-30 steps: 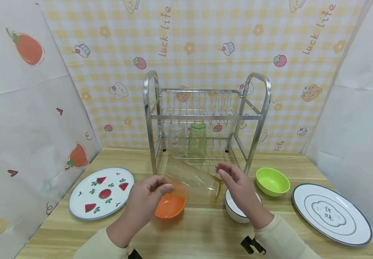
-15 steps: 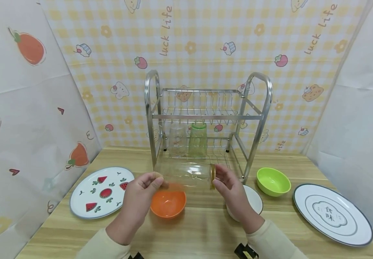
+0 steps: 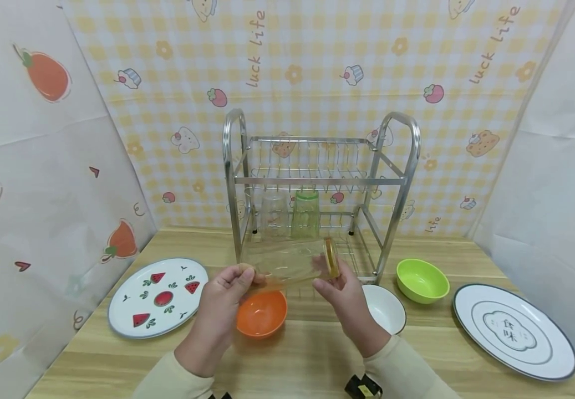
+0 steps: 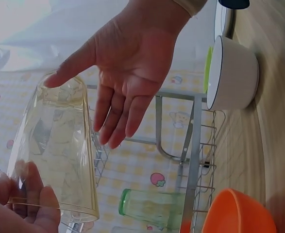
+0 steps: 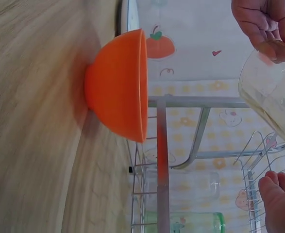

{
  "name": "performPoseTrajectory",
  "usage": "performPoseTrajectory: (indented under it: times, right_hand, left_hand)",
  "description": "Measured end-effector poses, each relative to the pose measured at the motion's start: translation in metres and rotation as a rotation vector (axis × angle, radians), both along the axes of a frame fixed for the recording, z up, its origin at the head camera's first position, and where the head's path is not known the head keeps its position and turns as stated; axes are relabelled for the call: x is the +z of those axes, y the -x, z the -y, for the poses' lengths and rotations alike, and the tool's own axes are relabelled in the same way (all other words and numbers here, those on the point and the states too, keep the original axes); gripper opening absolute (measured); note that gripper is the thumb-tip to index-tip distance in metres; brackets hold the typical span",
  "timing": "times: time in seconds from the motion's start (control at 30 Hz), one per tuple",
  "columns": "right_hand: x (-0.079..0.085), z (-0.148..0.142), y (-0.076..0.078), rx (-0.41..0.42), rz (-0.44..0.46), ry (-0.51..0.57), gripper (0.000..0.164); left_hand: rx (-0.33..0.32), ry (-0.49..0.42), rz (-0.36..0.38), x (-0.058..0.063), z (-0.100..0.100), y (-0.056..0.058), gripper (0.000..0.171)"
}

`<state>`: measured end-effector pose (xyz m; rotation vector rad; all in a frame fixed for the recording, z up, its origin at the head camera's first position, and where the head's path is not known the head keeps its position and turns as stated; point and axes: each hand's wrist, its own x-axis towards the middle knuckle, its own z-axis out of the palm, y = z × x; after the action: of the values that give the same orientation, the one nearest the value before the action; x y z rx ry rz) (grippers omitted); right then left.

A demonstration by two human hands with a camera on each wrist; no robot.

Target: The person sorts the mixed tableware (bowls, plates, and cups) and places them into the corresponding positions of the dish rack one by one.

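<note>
Amber glass (image 3: 287, 259) is in the air on its side, in front of the rack's lower tier and just beyond the orange bowl. Surroundings and hands, by size:

Backdrop: yellow checked cloth (image 3: 292, 55) at the rear; white sheet (image 3: 42, 166) with orange fruit prints at the left.

Work surface: wood-grain table (image 3: 309, 354).

Rack: two-tier metal rack (image 3: 317, 180), standing at the table's middle against the cloth side.

Plates: one white plate with Chinese characters (image 3: 556, 350), far right; one watermelon plate (image 3: 132, 282), left side. Both lie face up, well apart.

Hands: left hand (image 3: 223, 303) pinches the amber glass at its rim end, thumb and fingertips on the wall. Right hand (image 3: 349, 307) is at the base end; its fingers run straight, and in the left wrist view the thumb overlaps the base. Firmness of that contact cannot be told.

Bowls: orange bowl (image 3: 262, 316) between the hands, near side; white bowl (image 3: 387, 305) partly hidden by the right hand; lime bowl (image 3: 422, 280) beside it, further right. All three sit upright.

Glasses: the amber glass tilts slightly, thick base a little higher than the rim. Clear glass (image 3: 274, 213) and green glass (image 3: 306, 213) stand side by side on the lower tier, left half.

Smallest: black fitting (image 3: 362, 387) at the right cuff.
</note>
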<state>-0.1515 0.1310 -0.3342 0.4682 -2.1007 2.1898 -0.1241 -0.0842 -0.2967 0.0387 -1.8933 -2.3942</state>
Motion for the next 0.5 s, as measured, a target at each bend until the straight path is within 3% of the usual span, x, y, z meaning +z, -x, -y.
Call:
performPoseTrajectory:
  times: [0.23,0.5]
  right_hand:
    - [0.0027,0.0041,0.0011,0.009,-0.016,0.068,0.071]
    - [0.0070,0.0075,0.0016,0.008,0.000,0.173,0.071]
  left_hand:
    - [-0.049,-0.114,-0.046,-0.0040,-0.0047,0.0002,0.019]
    - [-0.064,-0.176,-0.027,-0.0091,-0.0095,0.0024,0.023]
